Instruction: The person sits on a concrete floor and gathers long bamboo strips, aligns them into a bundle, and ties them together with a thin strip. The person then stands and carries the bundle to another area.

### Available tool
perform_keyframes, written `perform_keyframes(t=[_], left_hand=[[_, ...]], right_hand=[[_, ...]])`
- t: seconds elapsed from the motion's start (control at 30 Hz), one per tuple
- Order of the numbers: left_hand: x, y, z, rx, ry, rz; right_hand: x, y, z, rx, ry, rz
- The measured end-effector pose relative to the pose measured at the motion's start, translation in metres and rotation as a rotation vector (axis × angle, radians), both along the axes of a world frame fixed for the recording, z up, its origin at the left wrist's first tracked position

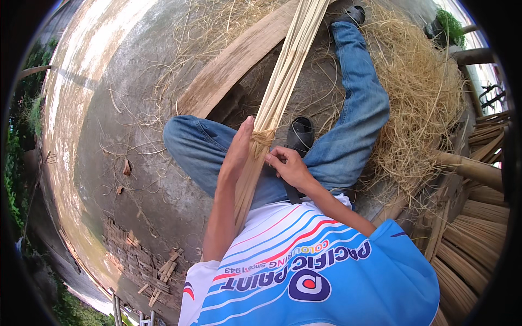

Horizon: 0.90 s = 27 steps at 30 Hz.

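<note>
Pale, split plant strips in a long, straight bundle (287, 70), slanting up from the person's lap between the legs, a straw-coloured tie (262, 137) round it. Left hand (237, 151) straight along its left edge; cannot tell whether it clamps. Right hand (294, 169) curled, fingertips close together beside the tie; any pinched strand unclear. Curved plank (239, 57) beyond, partly covered by bundle; shavings heap (416, 117) at right. Left forearm hides part of the bundle's lower end.
</note>
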State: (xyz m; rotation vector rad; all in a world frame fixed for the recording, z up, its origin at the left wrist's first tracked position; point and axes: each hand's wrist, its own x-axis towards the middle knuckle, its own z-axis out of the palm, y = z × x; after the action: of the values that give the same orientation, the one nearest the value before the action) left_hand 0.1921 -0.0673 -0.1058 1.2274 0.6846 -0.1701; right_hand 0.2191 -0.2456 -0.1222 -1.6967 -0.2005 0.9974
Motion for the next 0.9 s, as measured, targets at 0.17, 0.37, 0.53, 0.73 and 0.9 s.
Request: perform_keyframes(t=[0.17,0.37,0.53,0.73,0.9], left_hand=[[-0.006,0.006,-0.024,0.017,0.031,0.058],[-0.008,0.006,-0.027,-0.012,0.061,0.070],[0.002,-0.001,0.002,-0.099,0.078,0.095],[0.005,0.000,0.016,0.147,0.124,-0.292],[0.005,-0.005,0.041,0.233,0.114,-0.248]], right_hand=[[-0.009,-0.002,0.023,0.054,-0.278,0.185],[-0.027,0.000,0.029,0.098,-0.492,0.233],[-0.015,-0.020,0.024,0.090,-0.615,0.364],[0.038,-0.033,0.019,0.101,-0.189,0.104],[0.113,-0.044,-0.003,0.309,0.062,-0.444]])
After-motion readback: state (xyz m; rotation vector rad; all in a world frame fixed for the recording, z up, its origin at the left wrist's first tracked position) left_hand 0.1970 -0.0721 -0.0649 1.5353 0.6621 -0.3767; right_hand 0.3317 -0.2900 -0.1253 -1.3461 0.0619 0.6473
